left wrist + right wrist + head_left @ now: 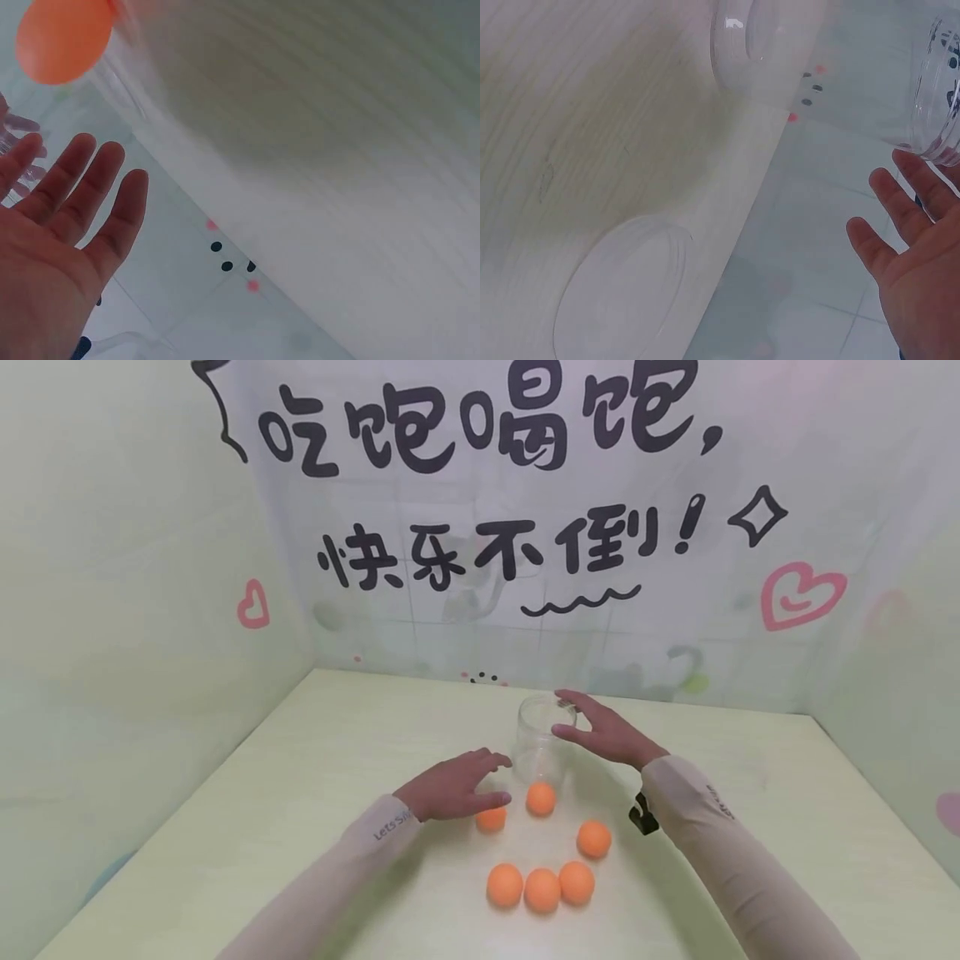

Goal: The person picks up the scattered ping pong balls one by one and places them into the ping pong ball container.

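While a clear plastic jar point(545, 737) stands upright near the table's middle, both hands flank it.
Six orange ping-pong balls lie in front of it; the nearest ball point(541, 798) sits just before its base. The right hand point(604, 731), fingers spread, reaches the jar's rim side; the left hand point(453, 785), fingers straight, rests over another ball point(491, 819). Judged step: steadying the jar before loading; next likely calls for pinching a ball.
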A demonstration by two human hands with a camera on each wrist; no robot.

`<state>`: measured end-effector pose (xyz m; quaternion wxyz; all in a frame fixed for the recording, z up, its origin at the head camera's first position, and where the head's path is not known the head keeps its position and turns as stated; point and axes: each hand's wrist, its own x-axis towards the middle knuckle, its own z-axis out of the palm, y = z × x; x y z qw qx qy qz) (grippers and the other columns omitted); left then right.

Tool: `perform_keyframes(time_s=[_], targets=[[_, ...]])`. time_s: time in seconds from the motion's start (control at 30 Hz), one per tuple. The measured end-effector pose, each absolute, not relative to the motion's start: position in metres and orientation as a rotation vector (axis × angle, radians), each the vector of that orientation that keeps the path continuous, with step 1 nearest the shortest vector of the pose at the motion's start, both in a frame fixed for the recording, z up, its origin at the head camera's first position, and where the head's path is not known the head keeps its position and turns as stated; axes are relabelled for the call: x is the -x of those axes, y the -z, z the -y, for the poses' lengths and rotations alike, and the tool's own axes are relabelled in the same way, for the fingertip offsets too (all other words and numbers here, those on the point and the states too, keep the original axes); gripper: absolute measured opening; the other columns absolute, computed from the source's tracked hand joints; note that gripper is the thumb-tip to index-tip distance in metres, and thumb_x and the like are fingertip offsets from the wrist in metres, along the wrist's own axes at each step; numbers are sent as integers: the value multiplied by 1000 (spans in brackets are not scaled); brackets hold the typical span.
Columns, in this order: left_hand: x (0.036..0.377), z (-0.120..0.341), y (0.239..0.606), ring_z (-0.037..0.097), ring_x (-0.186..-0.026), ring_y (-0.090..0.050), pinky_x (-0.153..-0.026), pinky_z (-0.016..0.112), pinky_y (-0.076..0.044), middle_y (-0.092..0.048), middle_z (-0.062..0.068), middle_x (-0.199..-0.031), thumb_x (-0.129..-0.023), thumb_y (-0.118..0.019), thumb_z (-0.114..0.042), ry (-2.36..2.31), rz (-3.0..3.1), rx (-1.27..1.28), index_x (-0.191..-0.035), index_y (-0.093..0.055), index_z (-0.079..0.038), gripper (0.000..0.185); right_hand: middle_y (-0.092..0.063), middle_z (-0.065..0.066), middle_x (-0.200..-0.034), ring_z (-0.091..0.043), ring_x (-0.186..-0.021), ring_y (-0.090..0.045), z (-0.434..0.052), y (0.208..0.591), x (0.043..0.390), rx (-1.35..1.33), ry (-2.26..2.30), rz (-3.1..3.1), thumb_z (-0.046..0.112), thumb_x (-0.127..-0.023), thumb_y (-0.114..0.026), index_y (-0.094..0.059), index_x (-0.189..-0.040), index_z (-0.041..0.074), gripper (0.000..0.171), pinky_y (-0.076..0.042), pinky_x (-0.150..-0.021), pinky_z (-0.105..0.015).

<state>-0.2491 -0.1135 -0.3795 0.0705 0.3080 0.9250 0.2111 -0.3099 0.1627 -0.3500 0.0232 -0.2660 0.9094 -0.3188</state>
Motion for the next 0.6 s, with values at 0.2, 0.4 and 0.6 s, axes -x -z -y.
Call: perform_keyframes(time_s=[0.2, 0.4, 0.6], targets=[[239, 108, 386, 9, -91, -52, -81, 28, -48, -56, 0, -116, -89, -58, -42, -517, -2831, -1006, -131, -53, -16, 51, -45, -17, -143, -38, -134, -39, -162, 356, 312, 822, 1060, -2805, 44, -93, -56, -29, -148, 14, 68, -33, -105, -58], [234, 106, 388, 8, -86, -53, -80, 26, -48, -56, -1, -111, -86, -60, -30, -532, -2835, -972, -121, -59, -14, 39, -49, -17, -139, -38, -130, -42, -162, 359, 313, 818, 1121, -2807, 42, -92, -58, -31, -147, 14, 66, -34, -105, -57], [230, 107, 393, 7, -79, -52, -77, 25, -48, -55, -4, -102, -87, -63, -23, -527, -2817, -970, -114, -61, -16, 28, -48, -17, -140, -37, -132, -41, -162, 360, 312, 813, 1135, -2787, 42, -92, -58, -30, -147, 15, 67, -33, -106, -55]])
